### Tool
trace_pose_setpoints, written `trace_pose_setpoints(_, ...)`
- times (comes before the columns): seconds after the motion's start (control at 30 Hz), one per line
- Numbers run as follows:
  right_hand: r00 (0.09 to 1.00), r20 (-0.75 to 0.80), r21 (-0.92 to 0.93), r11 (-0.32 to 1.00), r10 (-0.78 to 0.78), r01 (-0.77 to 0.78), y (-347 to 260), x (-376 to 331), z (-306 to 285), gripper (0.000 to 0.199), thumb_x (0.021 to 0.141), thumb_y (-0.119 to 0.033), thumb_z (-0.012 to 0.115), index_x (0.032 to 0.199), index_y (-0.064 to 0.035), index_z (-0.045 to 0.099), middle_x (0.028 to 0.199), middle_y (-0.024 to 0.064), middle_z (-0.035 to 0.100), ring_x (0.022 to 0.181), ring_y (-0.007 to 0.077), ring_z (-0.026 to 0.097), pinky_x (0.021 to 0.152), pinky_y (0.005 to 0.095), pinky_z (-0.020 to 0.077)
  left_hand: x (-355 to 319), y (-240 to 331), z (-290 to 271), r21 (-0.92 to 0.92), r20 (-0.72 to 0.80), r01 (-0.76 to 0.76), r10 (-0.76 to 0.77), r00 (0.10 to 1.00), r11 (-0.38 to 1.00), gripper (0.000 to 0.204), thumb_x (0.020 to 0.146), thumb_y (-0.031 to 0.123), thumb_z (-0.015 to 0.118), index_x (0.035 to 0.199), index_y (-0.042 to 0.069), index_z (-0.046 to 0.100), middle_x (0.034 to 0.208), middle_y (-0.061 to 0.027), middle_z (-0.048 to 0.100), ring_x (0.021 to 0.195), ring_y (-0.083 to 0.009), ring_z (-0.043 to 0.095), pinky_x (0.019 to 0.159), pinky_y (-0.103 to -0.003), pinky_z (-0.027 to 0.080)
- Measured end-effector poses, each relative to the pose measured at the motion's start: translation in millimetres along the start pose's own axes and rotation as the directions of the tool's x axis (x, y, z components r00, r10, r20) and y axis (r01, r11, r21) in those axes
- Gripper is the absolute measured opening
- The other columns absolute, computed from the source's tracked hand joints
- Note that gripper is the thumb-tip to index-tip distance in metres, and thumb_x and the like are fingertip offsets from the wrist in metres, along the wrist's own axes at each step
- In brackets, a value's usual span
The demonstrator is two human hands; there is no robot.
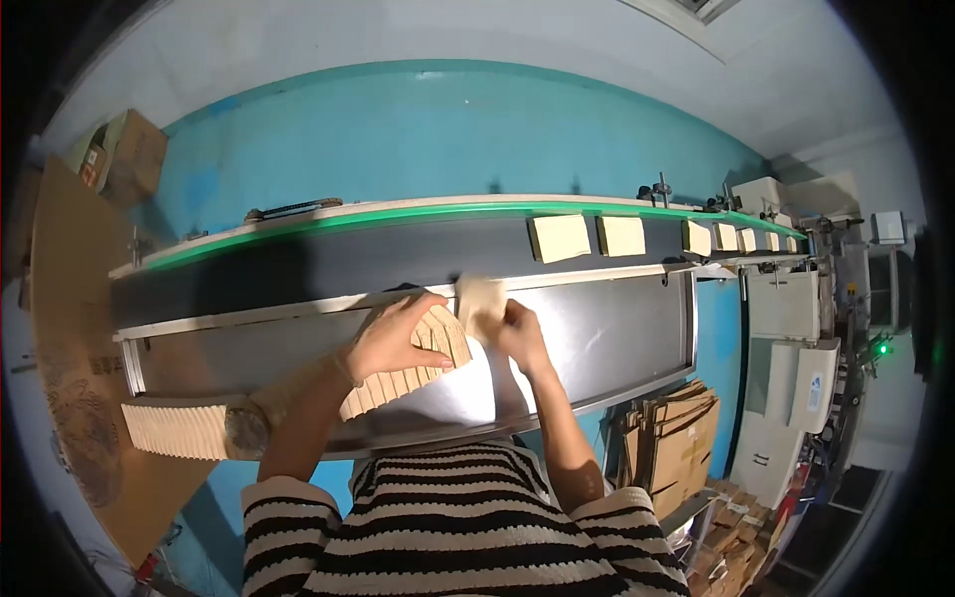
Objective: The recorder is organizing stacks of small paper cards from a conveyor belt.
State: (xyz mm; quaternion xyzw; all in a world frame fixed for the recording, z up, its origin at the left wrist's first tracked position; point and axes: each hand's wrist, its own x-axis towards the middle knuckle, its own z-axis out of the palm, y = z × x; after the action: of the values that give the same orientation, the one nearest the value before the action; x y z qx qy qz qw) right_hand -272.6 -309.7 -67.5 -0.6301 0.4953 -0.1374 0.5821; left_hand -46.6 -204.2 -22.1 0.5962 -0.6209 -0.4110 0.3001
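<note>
My left hand point(391, 336) lies palm-down on a long fanned row of tan flat pieces point(398, 381) that stretches left along a steel work shelf point(617, 343). My right hand point(519, 333) pinches a single pale, blurred tan piece point(479, 301) just above the right end of the row, close to my left fingertips. Behind the shelf runs a dark conveyor belt point(398, 261) with a green edge, carrying pale yellow square packs point(560, 238) spaced out toward the right.
A stack of ribbed tan pieces point(177, 430) rests at the shelf's left end. Flattened cardboard boxes point(676, 438) lean under the shelf at right. White machinery point(791, 328) stands at far right. A large cardboard sheet point(70, 328) stands at left, against a teal wall.
</note>
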Motion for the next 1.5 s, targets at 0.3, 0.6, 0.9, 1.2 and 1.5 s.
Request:
trace_pose_setpoints(0.3,0.998,0.043,-0.054,0.997,-0.054,0.056,-37,-27,47,0.049,0.095,-0.039,0.068,0.12,0.002,0.062,0.093,0.0065,0.067,0.086,0.0122,0.06,0.075,0.0271,0.0499,-8,-5,-10,-0.034,-0.018,-0.054,0.053,0.998,0.998,0.082,0.071,0.038,0.085,0.138,0.009,0.048,0.129,-0.0188,0.057,0.12,-0.0393,0.055,0.102,-0.042,0.045)
trace_pose_setpoints(0.6,0.993,-0.122,0.233,0.972,-0.003,0.032,-37,11,5,0.03,0.094,-0.023,0.069,0.112,0.0012,0.065,0.095,0.0056,0.068,0.086,0.0132,0.064,0.072,0.0272,0.0509,-2,-29,8,-0.027,-0.1,-0.13,0.127,0.987,0.991,0.076,0.073,0.037,0.083,0.132,0.004,0.05,0.124,-0.0201,0.058,0.116,-0.038,0.055,0.099,-0.043,0.046)
trace_pose_setpoints(0.9,0.993,0.12,-0.064,0.998,0.004,0.004,-34,-19,50,0.058,0.098,-0.047,0.06,0.124,0.0042,0.059,0.107,0.0134,0.066,0.1,0.0173,0.06,0.09,0.0332,0.0477,-6,-42,6,-0.014,-0.063,-0.122,0.12,0.991,0.992,0.095,0.067,0.043,0.085,0.144,0.005,0.043,0.13,-0.02,0.059,0.124,-0.0392,0.052,0.103,-0.044,0.043)
trace_pose_setpoints(1.2,0.971,0.226,0.028,0.996,0.076,-0.084,-28,11,62,0.034,0.095,-0.03,0.065,0.108,0.0007,0.066,0.092,0.0005,0.062,0.079,0.0104,0.052,0.073,0.0256,0.0432,-42,-52,-29,-0.052,-0.005,0.046,-0.046,0.999,0.998,0.072,0.073,0.039,0.083,0.131,0.011,0.052,0.122,-0.0189,0.061,0.116,-0.0363,0.058,0.099,-0.043,0.046)
trace_pose_setpoints(1.5,0.999,0.039,0.218,0.976,-0.015,0.006,-10,28,69,0.049,0.097,-0.052,0.06,0.105,-0.0037,0.064,0.096,0.0056,0.065,0.086,0.016,0.06,0.083,0.0308,0.0489,-34,-61,-21,-0.025,-0.04,0.009,-0.01,0.999,1.0,0.08,0.072,0.042,0.083,0.134,0.005,0.048,0.125,-0.0229,0.058,0.119,-0.0387,0.055,0.1,-0.044,0.044)
